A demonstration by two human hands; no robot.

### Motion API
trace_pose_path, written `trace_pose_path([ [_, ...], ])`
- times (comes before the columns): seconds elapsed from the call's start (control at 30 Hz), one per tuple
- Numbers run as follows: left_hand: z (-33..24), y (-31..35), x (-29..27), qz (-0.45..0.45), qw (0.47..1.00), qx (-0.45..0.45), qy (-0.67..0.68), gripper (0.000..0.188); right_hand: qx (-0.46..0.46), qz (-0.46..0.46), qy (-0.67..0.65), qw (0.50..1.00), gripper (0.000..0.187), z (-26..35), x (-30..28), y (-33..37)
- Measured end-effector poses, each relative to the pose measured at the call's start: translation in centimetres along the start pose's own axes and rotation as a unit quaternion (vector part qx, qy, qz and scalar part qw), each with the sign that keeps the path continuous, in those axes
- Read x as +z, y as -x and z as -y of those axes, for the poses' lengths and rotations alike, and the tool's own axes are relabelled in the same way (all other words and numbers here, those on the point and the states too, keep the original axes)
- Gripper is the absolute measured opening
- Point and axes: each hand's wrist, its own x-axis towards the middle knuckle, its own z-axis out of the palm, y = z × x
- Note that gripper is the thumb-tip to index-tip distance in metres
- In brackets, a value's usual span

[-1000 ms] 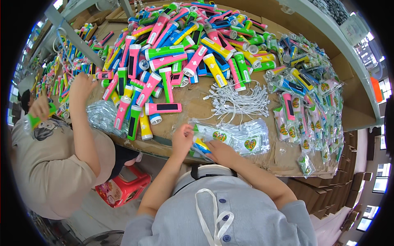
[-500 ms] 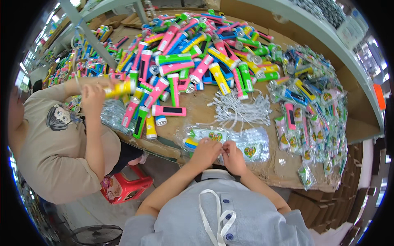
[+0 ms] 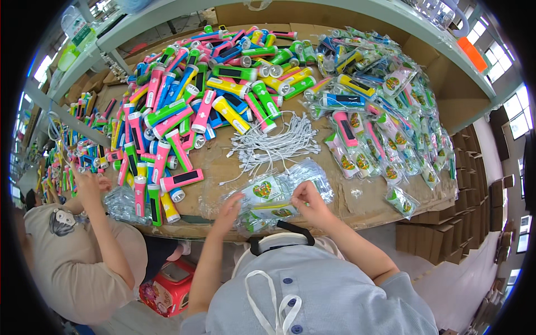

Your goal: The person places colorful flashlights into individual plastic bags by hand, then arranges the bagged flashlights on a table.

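My left hand (image 3: 228,211) is at the left edge of a small pile of clear bags with printed green-and-white cards; its fingers are stretched out, with nothing visible in them. Over the pile's right side, my right hand (image 3: 310,204) has its fingertips pinched together, and anything between them is too small to make out. Between my hands lies a bagged item (image 3: 273,213) with a green and yellow card. Just beyond it are a card with a heart-shaped picture (image 3: 263,190) and a stack of clear plastic bags (image 3: 307,174).
Loose white cables (image 3: 273,142) lie beyond the bags. A heap of colourful flashlights (image 3: 184,100) covers the table's far left, and bagged flashlights (image 3: 385,117) are piled at the right. At my left sits a co-worker (image 3: 72,251) by a red stool (image 3: 170,287).
My hands have moved apart from their joined pinch over the bags. The view has turned right, so the table's contents sit further left. The co-worker's hand no longer shows the yellow flashlight.
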Motion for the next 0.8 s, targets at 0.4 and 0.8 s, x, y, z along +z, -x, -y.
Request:
trace_pose_path([
  [0.4,-2.1,-4.7,3.4,-0.121,0.926,0.07,-0.35,0.021,-0.16,-0.496,0.398,0.755,0.024,3.8,-21.9,-7.8],
  [0.8,-8.8,-2.5,4.1,-0.053,0.959,0.131,-0.245,0.008,-0.271,0.099,0.354,0.889,0.019,-3.7,4.1,-4.1],
])
